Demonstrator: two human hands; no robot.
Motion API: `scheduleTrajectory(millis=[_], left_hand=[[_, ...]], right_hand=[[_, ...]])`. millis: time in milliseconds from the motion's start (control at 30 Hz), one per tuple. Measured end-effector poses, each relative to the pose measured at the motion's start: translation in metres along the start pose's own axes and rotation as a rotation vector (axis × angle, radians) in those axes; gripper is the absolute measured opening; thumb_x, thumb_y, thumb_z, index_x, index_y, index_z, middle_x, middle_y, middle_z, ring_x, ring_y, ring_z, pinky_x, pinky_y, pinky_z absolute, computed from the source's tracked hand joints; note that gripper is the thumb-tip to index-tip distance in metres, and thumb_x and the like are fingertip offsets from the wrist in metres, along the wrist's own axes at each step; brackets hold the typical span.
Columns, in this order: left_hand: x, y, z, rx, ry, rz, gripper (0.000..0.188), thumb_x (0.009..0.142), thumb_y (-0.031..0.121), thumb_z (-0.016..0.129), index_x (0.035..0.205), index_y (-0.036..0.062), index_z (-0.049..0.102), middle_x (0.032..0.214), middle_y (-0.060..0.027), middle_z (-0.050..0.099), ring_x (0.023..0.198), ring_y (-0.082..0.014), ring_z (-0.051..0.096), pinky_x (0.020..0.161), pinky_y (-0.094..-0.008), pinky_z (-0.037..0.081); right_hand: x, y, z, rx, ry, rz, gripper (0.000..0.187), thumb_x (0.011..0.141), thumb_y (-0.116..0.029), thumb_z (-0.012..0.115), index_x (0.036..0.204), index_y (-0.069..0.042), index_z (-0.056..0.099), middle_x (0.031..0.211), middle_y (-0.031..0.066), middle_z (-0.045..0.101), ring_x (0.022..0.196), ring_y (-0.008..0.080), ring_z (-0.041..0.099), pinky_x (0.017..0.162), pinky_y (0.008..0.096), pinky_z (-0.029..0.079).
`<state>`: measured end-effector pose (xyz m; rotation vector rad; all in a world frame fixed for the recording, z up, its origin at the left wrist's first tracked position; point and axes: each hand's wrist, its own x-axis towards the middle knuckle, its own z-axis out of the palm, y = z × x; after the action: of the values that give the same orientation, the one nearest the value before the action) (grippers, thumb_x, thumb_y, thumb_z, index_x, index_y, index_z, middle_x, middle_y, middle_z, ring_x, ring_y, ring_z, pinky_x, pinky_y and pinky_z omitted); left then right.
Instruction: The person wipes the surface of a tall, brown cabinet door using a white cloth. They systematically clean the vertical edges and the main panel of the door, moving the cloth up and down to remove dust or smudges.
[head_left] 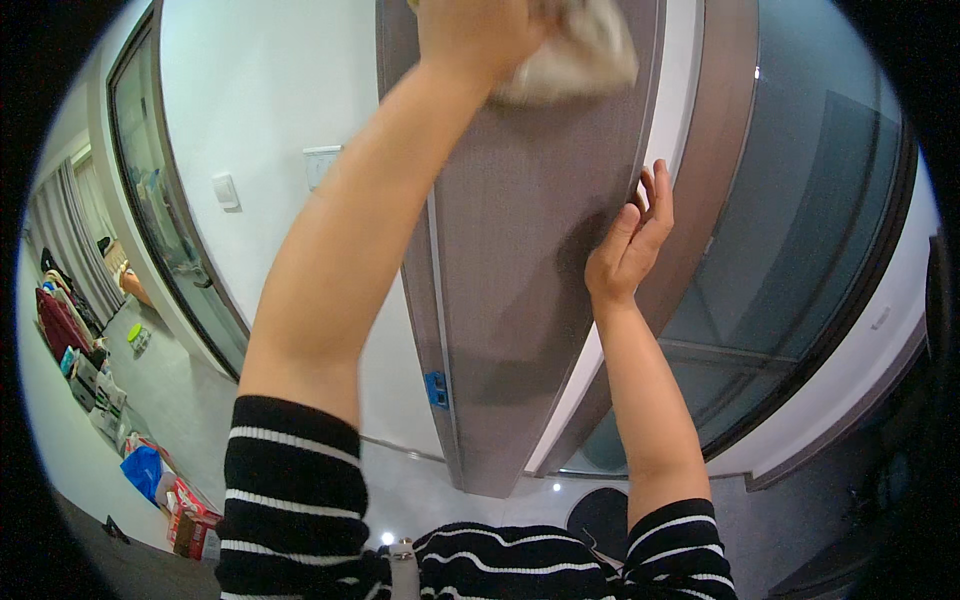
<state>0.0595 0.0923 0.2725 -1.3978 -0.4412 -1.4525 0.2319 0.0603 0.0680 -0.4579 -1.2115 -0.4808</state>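
A tall, narrow brown wood-grain panel (520, 300) stands in front of me. At the top of the view, my left hand (475, 40) is raised and closed on a pale beige cloth (585, 65), which lies against the panel's upper part. The fingers of that hand are partly cut off and slightly blurred. My right hand (632, 245) rests by the panel's right edge with its fingers stretched upward and its thumb apart. Whether the fingertips curl behind the edge is hard to see. A small blue piece (437, 390) sits low on the panel's left edge.
On the right is a dark-framed glass door (790, 250). White switches (227, 192) are on the left wall beside another glass door (160, 180). Through an opening at far left lie bags, boxes and a blue bag (143, 470) on the floor. A dark round object (598, 515) lies near the panel's foot.
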Motion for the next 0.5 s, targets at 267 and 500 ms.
scheduleTrajectory(millis=[267, 500], left_hand=[[-0.064, 0.073, -0.024, -0.045, -0.059, 0.052, 0.049, 0.073, 0.038, 0.070, 0.116, 0.0164, 0.061, 0.126, -0.0113, 0.059, 0.109, -0.0365, 0.055, 0.086, -0.0464, 0.044], [-0.157, 0.096, -0.114, -0.512, -0.468, -0.237, 0.038, 0.074, 0.010, 0.068, 0.112, 0.0077, 0.063, 0.113, -0.0116, 0.064, 0.097, -0.0298, 0.062, 0.085, -0.0402, 0.049]], right_hand=[[-0.004, 0.004, -0.001, 0.041, 0.093, 0.033, 0.051, 0.103, -0.034, 0.041, 0.143, -0.002, 0.032, 0.148, 0.0188, 0.032, 0.131, 0.0308, 0.041, 0.103, 0.0414, 0.038], [0.004, 0.005, -0.007, -0.030, -0.033, -0.138, 0.047, 0.100, -0.029, 0.045, 0.134, 0.002, 0.041, 0.137, 0.0216, 0.045, 0.128, 0.0356, 0.042, 0.109, 0.0447, 0.030]])
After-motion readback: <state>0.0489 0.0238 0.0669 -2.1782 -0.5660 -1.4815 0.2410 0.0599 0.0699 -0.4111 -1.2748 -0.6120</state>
